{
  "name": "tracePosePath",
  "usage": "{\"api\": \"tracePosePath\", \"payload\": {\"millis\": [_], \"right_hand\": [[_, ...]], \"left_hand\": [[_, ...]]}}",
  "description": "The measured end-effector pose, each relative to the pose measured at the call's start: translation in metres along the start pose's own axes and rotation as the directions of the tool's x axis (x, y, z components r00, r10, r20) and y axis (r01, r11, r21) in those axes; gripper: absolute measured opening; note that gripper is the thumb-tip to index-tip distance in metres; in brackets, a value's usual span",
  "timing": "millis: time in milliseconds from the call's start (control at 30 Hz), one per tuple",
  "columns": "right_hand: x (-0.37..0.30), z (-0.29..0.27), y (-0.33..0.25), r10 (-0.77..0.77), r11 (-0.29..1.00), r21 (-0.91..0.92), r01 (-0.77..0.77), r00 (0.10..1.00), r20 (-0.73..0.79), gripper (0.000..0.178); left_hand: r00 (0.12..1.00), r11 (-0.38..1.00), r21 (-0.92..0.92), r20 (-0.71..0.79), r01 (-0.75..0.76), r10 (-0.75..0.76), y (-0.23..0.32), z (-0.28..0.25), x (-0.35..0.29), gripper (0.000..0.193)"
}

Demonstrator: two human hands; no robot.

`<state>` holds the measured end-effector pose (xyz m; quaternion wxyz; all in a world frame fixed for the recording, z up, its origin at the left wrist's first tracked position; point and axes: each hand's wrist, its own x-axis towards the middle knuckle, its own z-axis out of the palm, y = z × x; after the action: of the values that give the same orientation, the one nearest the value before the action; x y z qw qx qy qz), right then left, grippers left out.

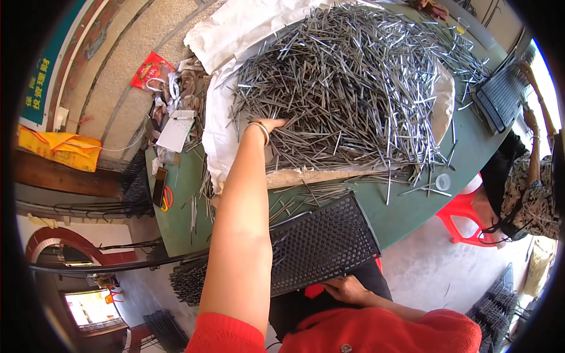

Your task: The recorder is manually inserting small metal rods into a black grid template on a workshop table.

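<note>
Where the left hand (273, 123) meets the left flank of the heap of metal rods (353, 76), its fingers are hidden; we cannot tell whether they grasp any. We see the heap on a white sheet (216, 132) on the green bench (406, 210); the black perforated tray (323, 241) overlaps the near edge, the right hand (348, 288) against it, grip unclear.

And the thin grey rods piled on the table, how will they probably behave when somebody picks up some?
The thin grey rods look straight, so each is probably stiff. Their shiny surfaces suggest they may slip against each other. Because many lie crossed and piled up, pulling some out could make others slide.
</note>
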<state>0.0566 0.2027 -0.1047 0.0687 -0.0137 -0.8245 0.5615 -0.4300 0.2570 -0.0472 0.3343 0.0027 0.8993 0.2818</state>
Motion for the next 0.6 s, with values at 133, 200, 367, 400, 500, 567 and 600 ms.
{"api": "tracePosePath", "payload": {"millis": [133, 200, 367, 400, 500, 567, 600], "right_hand": [[0.0, 0.003, 0.003, 0.005, 1.0, 0.007, -0.005, 1.0, 0.028, 0.018], [0.0, 0.007, 0.003, 0.009, 1.0, 0.009, -0.009, 0.999, 0.038, 0.018], [-0.003, 0.005, 0.007, 0.021, 0.999, 0.046, -0.022, 1.0, 0.007, 0.021], [-0.002, 0.006, 0.006, 0.005, 0.998, 0.056, -0.005, 1.0, 0.011, 0.021], [-0.003, 0.005, 0.006, -0.009, 0.999, 0.05, 0.009, 1.0, 0.009, 0.022], [-0.002, 0.0, 0.004, 0.038, 0.997, 0.06, -0.042, 0.997, 0.074, 0.021], [-0.003, 0.001, 0.005, 0.039, 0.997, 0.061, -0.044, 0.997, 0.074, 0.021]], "left_hand": [[0.985, 0.975, -0.193, 0.155, 0.107, -0.078, -0.026, -0.015, 0.021, 0.041], [0.983, 0.948, -0.291, 0.162, 0.132, -0.088, -0.037, -0.019, 0.03, 0.029], [0.995, 0.99, 0.103, 0.009, 0.093, -0.094, -0.045, -0.051, 0.004, 0.035], [0.998, 0.957, 0.282, -0.006, 0.067, -0.068, -0.059, -0.075, 0.008, 0.041], [0.981, 0.955, 0.279, -0.187, 0.103, -0.051, -0.077, -0.086, 0.005, 0.061], [0.987, 0.896, 0.441, -0.16, 0.048, 0.026, -0.068, -0.076, -0.001, 0.072], [0.996, 0.895, 0.447, -0.071, -0.011, 0.047, -0.063, -0.076, -0.005, 0.084]]}}
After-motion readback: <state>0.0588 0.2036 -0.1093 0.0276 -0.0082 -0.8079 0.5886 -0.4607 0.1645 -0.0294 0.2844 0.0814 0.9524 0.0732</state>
